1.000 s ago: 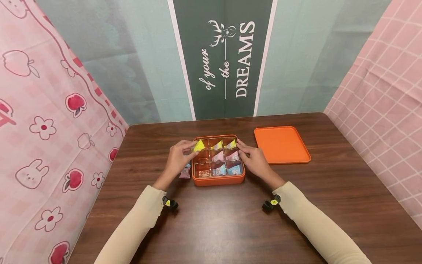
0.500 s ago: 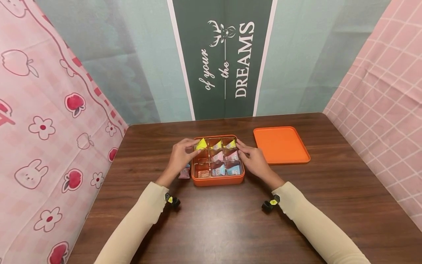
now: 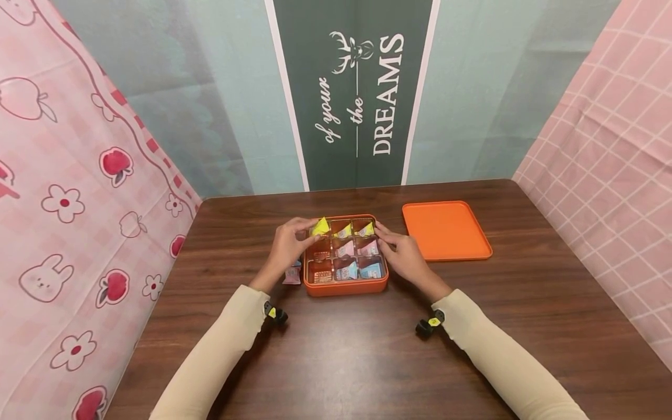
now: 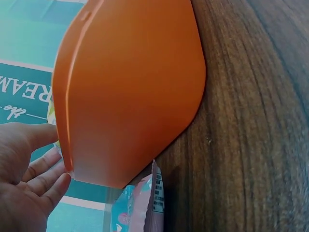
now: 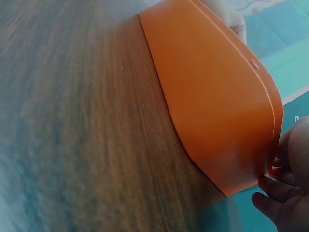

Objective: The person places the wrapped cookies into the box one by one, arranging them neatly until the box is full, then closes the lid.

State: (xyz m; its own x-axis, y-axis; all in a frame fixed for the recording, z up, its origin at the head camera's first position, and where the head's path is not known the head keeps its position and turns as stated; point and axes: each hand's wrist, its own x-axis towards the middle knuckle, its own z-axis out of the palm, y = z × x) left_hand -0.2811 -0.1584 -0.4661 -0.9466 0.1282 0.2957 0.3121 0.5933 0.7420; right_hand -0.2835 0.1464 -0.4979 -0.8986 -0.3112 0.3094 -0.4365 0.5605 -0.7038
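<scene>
An orange box [image 3: 346, 288] with a clear divided insert sits on the table. My left hand [image 3: 286, 248] pinches a yellow wrapped candy [image 3: 321, 226] at the far left compartment; in the left wrist view the box wall hides most of it. My right hand [image 3: 405, 256] holds the box's right side near the far corner, its fingertips against the wall in the right wrist view. Yellow candies [image 3: 364, 230] fill the rest of the far row. Pink candies [image 3: 345, 249] and blue candies [image 3: 346, 271] lie in the middle and right columns. The left column's two nearer compartments hold no candy.
A pink candy packet [image 3: 292, 276] and a blue packet [image 4: 121, 212] lie on the table just left of the box. An orange lid [image 3: 446, 230] lies to the right. Cloth walls enclose the wooden table [image 3: 336, 361] at the back and sides.
My left hand has shifted slightly right with the yellow candy, deeper over the far left compartment. My right hand stays at the box's side.
</scene>
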